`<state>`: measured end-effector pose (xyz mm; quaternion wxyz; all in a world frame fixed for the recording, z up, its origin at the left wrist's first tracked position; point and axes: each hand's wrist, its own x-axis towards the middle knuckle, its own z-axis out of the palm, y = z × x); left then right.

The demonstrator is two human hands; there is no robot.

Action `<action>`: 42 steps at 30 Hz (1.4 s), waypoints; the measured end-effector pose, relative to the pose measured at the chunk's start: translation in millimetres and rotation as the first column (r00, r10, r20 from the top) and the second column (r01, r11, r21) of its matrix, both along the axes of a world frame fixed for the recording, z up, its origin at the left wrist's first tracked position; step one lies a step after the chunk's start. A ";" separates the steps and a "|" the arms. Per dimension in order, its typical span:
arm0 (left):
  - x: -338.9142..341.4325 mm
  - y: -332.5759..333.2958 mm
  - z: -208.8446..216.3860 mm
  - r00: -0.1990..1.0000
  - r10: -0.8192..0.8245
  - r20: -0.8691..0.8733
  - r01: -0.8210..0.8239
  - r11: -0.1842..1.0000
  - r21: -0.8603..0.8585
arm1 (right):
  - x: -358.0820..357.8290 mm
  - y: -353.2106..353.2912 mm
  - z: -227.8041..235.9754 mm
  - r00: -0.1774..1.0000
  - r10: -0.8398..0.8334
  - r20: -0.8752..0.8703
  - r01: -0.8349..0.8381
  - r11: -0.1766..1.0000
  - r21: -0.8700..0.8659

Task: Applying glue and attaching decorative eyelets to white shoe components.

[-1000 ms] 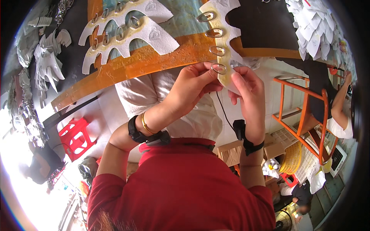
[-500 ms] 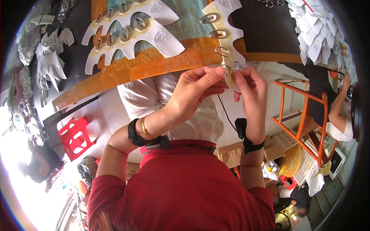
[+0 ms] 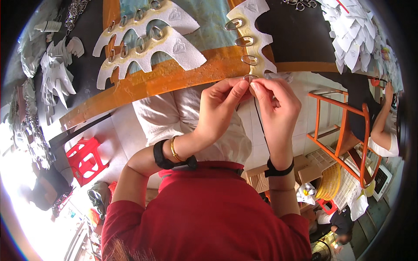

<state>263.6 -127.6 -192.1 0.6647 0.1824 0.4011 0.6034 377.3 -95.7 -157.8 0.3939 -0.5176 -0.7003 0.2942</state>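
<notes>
A white scalloped strip lies at the table's near edge, with yellowish glue and several oval metal rings along one side. My left hand and my right hand pinch its near end, thumbs and fingertips almost touching. Right at those fingertips sits the nearest metal ring. The fingers hide the strip's end below this ring. To the left lie two similar scalloped pieces, a nearer one and a farther one, each with glue and metal rings along its scallops.
The wooden table edge curves in front of me. White cut pieces are heaped at the right and left. Metal rings lie at the back. A red stool, an orange chair frame and another person's arm are beyond.
My two hands have come closer together, with the right thumb moving left to the nearest ring. The strip's near end, seen between my hands before, is now mostly covered by fingers.
</notes>
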 end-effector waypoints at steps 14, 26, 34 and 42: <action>-15.8 0.4 -2.0 0.718 0.097 -0.689 0.152 0.944 0.291 | 6.2 13.6 11.3 0.983 -0.036 -0.183 -0.063 0.858 -0.510; -15.9 2.4 4.6 0.965 -0.262 0.005 0.261 0.963 -0.062 | 6.2 9.6 -6.2 0.995 0.101 0.026 -0.095 0.982 -0.165; -8.0 -1.5 6.1 0.979 -0.043 0.199 0.070 0.989 -0.131 | 12.6 3.6 -1.7 0.980 -0.042 -0.193 -0.028 0.937 -0.347; -12.0 0.6 1.6 0.995 -0.074 0.069 0.084 0.983 -0.160 | 25.5 7.6 6.0 0.959 -0.036 -0.280 -0.107 0.872 -0.477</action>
